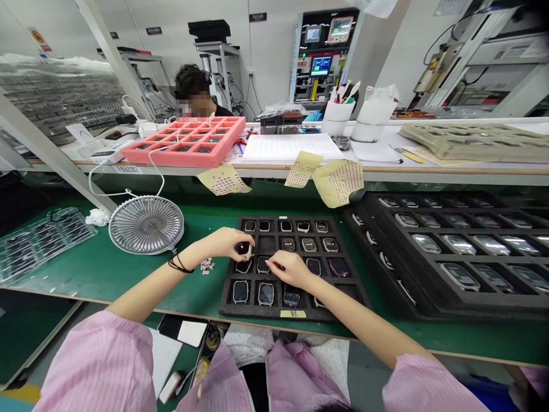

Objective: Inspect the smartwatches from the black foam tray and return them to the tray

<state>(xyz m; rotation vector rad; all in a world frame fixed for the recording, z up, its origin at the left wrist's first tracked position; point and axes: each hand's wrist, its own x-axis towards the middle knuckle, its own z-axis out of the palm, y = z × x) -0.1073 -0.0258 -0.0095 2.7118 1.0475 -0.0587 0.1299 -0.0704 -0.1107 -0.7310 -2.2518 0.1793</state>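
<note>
A black foam tray (295, 313) with square compartments holds rows of smartwatch bodies on the green table. Above its left side, my left hand (229, 243) pinches a watch body (244, 248) between thumb and fingers; a small yellow-green bit shows at its lower edge. My right hand (291, 268) reaches over the middle of the tray, fingers bent together, fingertips at the right edge of another watch (263, 264) in its compartment. Whether the right fingers hold anything is too small to tell. Dark-screened watches (241, 292) lie in the front row.
Left of the tray are a round grey fan (146, 224), small paper bits (207, 265) and a clear plastic tray (43, 243). Stacked black trays (429, 257) stand right. The shelf (266, 171) carries a pink foam tray (189, 142) and hanging sticker sheets (338, 182). A person (195, 91) sits beyond.
</note>
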